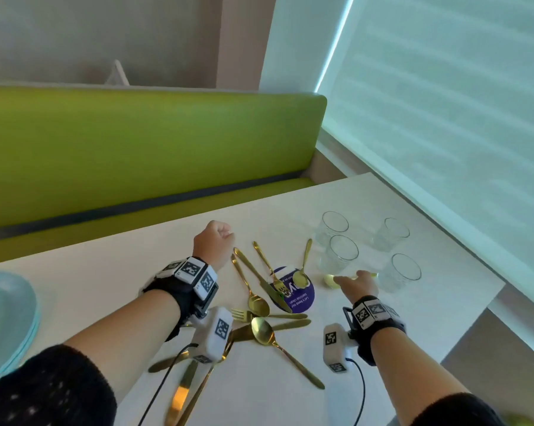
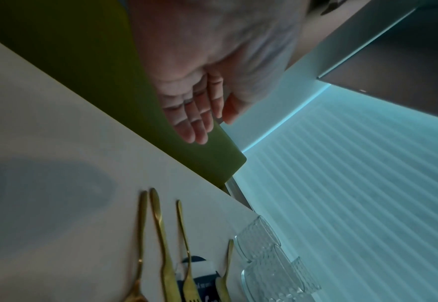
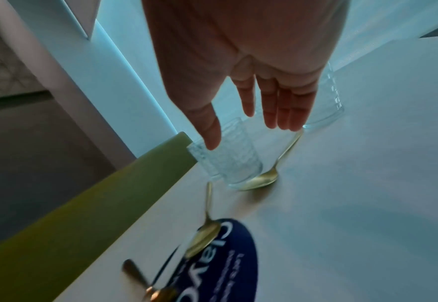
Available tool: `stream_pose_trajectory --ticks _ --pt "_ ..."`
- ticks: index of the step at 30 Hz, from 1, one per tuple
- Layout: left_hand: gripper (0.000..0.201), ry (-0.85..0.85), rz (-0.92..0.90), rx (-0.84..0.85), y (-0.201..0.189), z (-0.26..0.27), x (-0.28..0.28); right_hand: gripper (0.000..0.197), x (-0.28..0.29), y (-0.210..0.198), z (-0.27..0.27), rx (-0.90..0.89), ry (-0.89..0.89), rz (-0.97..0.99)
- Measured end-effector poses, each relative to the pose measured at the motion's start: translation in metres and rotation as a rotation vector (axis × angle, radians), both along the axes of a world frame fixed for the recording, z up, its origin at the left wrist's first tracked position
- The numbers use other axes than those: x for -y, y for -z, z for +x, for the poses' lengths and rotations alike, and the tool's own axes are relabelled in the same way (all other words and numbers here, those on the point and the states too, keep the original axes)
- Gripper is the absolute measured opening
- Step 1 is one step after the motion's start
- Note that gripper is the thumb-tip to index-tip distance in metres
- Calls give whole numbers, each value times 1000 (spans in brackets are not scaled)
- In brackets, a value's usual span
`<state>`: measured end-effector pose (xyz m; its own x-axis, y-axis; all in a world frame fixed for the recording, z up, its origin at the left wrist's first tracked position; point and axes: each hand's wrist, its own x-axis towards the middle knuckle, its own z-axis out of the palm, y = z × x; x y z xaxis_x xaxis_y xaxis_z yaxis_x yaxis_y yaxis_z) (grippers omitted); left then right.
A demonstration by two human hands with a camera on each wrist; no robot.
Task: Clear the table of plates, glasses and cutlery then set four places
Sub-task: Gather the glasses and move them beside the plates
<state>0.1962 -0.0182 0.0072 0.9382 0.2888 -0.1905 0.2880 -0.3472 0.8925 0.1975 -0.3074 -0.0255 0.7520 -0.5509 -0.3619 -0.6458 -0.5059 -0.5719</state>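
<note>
My right fingers [image 3: 277, 106] are straight and a little apart, just above the handle of a gold spoon [image 3: 261, 179] that lies beside a glass [image 3: 236, 159]. My right hand [image 1: 359, 282] holds nothing yet. My left hand [image 1: 215, 241] looks loosely curled and empty, I think, above the table [image 1: 444, 287]. I am in the clearing step. Next I must pinch that thin handle without bumping the four glasses [image 1: 342, 253]. More gold cutlery [image 1: 259, 302] lies in the middle.

glasses [image 1: 367, 250] right of cutlery [image 1: 259, 305] on table [image 1: 105, 281], plates [image 1: 4, 318] far left
</note>
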Motion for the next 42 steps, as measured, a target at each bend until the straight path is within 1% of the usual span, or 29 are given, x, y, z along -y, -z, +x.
stream_pose_trajectory --ticks 2,5,8,12,18,21,23,27,29,31,34,36,38,39,41,42 --pt "27 12 -8 -12 5 16 22 80 17 11 16 15 5 21" --pt "27 25 2 -46 15 39 53 93 36 29 38 33 -38 65" --pt "27 63 24 -84 24 55 80 100 45 47 57 95 -94 73" --pt "29 111 53 -110 34 66 107 95 48 63 72 171 -148 63" --pt "39 252 110 -173 45 74 128 76 46 72 79 288 -158 84" --pt "50 364 149 -187 48 75 134 73 42 71 77 332 -208 86" --pt "62 419 130 -181 49 75 139 74 37 65 75 369 -282 78" --pt "90 499 91 -138 51 76 146 75 21 42 78 412 -435 195" --pt "96 493 53 -106 51 76 147 78 13 30 80 414 -480 317" --pt "96 447 6 -86 49 76 148 79 8 23 83 394 -513 428" --pt "83 393 20 -70 44 74 148 76 5 19 85 320 -515 576" --pt "77 367 40 -73 44 72 148 78 8 18 87 256 -543 628" --pt "80 328 38 -84 45 71 147 75 18 16 92 201 -591 599" --pt "82 299 35 -93 45 71 146 69 25 15 96 184 -591 568" --pt "81 233 27 -111 45 73 142 48 43 18 106 198 -491 464" --pt "79 201 17 -116 45 74 140 40 54 21 111 218 -415 366"
